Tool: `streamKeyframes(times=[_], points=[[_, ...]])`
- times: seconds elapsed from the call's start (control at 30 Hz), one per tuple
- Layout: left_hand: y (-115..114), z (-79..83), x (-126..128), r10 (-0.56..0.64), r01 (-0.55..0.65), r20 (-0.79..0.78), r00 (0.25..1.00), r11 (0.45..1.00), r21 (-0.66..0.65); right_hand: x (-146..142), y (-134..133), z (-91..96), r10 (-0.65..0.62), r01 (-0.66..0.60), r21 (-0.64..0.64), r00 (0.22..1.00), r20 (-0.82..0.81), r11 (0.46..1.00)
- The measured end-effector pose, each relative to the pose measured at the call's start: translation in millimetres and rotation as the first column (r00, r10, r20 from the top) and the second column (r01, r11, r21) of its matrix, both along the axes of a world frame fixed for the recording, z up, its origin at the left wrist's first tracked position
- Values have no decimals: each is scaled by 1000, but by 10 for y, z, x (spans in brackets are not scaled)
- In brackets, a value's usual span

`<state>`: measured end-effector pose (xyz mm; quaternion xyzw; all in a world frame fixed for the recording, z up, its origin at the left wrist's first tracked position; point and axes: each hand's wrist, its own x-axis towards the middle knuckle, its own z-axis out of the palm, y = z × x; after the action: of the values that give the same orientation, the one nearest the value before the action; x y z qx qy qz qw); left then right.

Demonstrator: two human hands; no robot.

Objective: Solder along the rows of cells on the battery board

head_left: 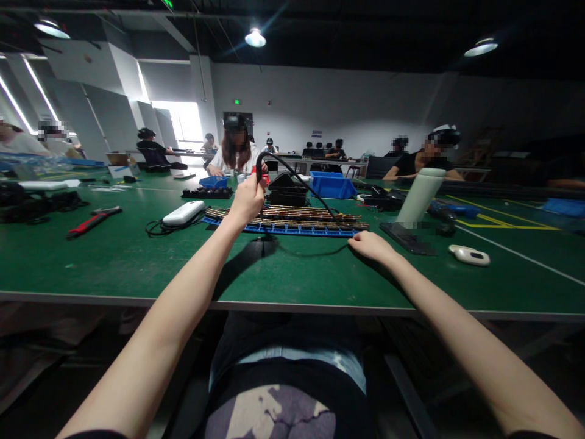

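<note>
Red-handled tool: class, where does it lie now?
In the head view, the red-handled tool lies on the left of the green table, left of the white box and apart from the left hand gripping a black cable.

Green table (114, 262), blue tray (283, 228), black cable (297, 177).

The person's arms are bare along nearly their whole length, the left arm (173, 317) and the right arm (457, 329) alike, and so are the left hand (247, 198) and the right hand (372, 246). A thin edge of black sleeve (86, 435) shows at each bottom corner. The torso wears a dark top (274, 332) crossed by a pale blue-grey band (320, 360). Below it sits a lilac-grey print (269, 414) broken by dark, crack-like lines.
</note>
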<state>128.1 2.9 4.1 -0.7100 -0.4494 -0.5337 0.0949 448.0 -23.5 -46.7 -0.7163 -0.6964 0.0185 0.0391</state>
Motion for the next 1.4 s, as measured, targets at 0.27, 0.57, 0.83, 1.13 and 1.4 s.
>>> streamKeyframes(times=[0.27,0.57,0.83,1.13,1.4], points=[[-163,61,56,138,-149,-128,982,985,-84,-9,4,1,-6,6,-3,1000,-3,1000],[-250,99,78,211,-239,-183,960,960,-147,-3,6,-3,0,0,-3,1000,1,1000],[-254,107,84,230,-271,-217,949,944,-186,-11,-3,4,2,-2,-6,1000,20,1000],[-270,114,86,213,-254,-211,954,948,-191,-14,-6,11,-2,2,-10,1000,11,1000],[-237,91,75,177,-200,-163,971,970,-139,-27,-30,28,-8,8,-13,1000,12,1000]])
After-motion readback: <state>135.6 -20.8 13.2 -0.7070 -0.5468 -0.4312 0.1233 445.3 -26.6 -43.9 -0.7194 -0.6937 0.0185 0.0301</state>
